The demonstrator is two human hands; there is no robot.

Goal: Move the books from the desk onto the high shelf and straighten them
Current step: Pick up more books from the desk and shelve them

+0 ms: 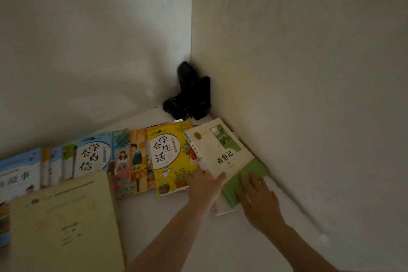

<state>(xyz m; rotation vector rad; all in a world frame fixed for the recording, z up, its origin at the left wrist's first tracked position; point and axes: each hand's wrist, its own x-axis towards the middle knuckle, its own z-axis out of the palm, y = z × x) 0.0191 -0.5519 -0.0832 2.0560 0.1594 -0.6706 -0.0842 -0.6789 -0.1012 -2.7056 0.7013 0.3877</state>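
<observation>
A row of overlapping picture books lies flat on the white shelf (176, 216), among them a blue book (92, 157) and a yellow book (170, 159). At the right end, by the corner, a cream and green book (223, 152) lies tilted on top of another. My left hand (205, 183) holds its lower left edge, thumb on the cover. My right hand (258, 201) lies flat with spread fingers on the green lower part. A pale yellow book (64, 223) lies in the near left foreground.
A black device with cables (189, 95) stands in the wall corner behind the books. White walls close the shelf at the back and on the right. Bare shelf surface shows in front of the row, between my arms and the pale yellow book.
</observation>
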